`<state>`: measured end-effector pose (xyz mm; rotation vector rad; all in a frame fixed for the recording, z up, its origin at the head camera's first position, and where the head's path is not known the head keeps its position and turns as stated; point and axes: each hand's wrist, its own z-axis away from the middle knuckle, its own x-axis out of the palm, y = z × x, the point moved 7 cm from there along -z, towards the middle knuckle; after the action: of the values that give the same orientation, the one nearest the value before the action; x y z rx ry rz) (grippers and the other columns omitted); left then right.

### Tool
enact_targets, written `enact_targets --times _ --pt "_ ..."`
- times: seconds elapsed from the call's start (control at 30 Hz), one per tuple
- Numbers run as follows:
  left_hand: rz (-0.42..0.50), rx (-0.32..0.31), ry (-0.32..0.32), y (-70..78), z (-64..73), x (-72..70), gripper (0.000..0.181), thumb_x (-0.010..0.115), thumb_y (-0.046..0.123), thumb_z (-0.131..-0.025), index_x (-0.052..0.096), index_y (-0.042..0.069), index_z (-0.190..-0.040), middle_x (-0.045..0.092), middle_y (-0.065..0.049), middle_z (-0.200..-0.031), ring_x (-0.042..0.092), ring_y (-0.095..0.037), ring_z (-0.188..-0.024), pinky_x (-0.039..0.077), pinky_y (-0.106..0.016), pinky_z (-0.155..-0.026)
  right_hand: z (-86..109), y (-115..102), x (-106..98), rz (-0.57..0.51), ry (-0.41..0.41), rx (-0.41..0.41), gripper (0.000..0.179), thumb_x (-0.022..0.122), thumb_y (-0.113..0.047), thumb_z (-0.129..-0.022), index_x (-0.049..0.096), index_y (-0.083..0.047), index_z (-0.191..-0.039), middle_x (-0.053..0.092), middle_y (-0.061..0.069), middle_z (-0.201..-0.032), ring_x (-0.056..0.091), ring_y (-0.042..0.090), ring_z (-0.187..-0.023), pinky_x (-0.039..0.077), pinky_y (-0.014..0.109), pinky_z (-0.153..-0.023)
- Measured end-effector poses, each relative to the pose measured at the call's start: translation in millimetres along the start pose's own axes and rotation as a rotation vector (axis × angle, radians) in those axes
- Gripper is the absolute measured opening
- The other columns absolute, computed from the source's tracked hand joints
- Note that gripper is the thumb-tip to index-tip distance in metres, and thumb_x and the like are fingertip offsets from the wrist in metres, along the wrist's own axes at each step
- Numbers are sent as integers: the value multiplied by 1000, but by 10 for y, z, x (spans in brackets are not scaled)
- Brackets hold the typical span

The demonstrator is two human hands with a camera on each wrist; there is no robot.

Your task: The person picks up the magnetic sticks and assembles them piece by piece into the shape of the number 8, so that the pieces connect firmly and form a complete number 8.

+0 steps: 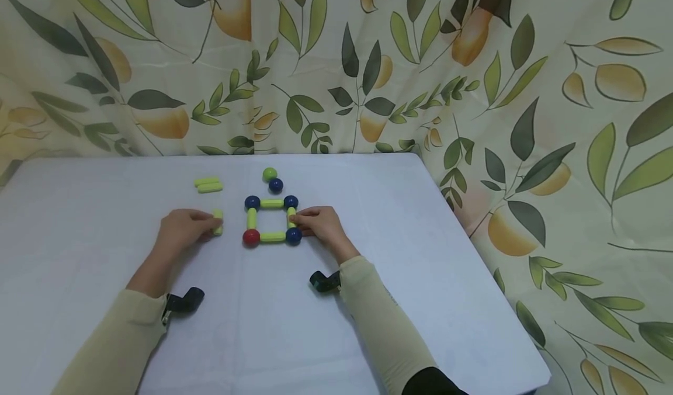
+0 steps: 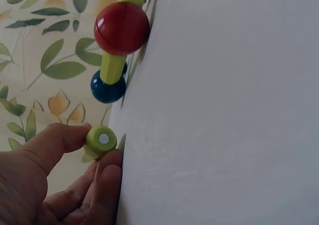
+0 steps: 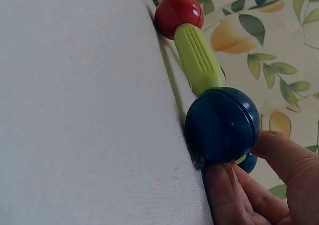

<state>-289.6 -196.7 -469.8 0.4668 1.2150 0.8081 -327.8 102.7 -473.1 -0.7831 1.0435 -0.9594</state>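
Note:
My left hand (image 1: 183, 230) pinches a short lime-green magnetic rod (image 1: 218, 229) between thumb and fingers, left of a square frame. In the left wrist view the pale round end (image 2: 103, 138) of that rod faces the camera. The frame lies flat, made of green rods joined by balls: a red ball (image 1: 251, 238) at the near left and blue balls at the other corners. My right hand (image 1: 323, 227) pinches the frame's right-side rod (image 1: 291, 212), just beyond the near right blue ball (image 3: 222, 125). That ball hides part of my fingertips in the right wrist view.
Two more green rods (image 1: 208, 185) lie side by side at the back left. Behind the frame sit a loose green ball (image 1: 270, 174) and a blue ball (image 1: 276, 186). A white cloth covers the table (image 1: 263, 313); a leaf-patterned curtain (image 1: 336, 62) hangs behind.

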Motion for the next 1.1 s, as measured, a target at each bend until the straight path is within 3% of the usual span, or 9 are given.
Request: enact_targets --times 0.17,0.3,0.63,0.97,1.1 --pt "27 -15 -28 -5 61 78 56 66 43 -91 64 -2 -125 75 -10 -95 66 -18 -83 49 -30 -78 0 -19 0 3 -4 4 35 80 -31 -82 75 -6 -106 74 6 -97 70 14 -81 59 26 -73" --pt "101 -42 -74 -47 132 167 57 68 41 -91 62 -3 -126 74 -12 -100 67 -12 -78 53 -24 -74 -5 -29 3 5 -4 7 35 80 -31 -82 75 -6 -106 74 6 -97 70 14 -81 59 26 -74" --pt "206 10 -212 -47 364 387 53 69 33 -91 62 -9 -122 75 -8 -90 68 -9 -72 57 -21 -69 -16 8 13 -35 3 3 34 81 -27 -83 74 -4 -106 74 8 -98 71 15 -80 59 26 -73" --pt "211 30 -251 107 529 623 45 72 28 -89 67 -7 -116 74 -7 -86 68 -12 -72 58 -24 -69 -5 6 9 -18 3 6 34 81 -29 -82 75 -5 -106 74 7 -98 71 14 -80 59 26 -72" --pt "225 31 -239 141 557 659 42 73 26 -89 67 -7 -115 74 -7 -85 68 -12 -71 58 -24 -69 -11 12 10 -24 -1 3 34 81 -29 -82 75 -5 -105 73 7 -98 71 14 -80 59 26 -72"
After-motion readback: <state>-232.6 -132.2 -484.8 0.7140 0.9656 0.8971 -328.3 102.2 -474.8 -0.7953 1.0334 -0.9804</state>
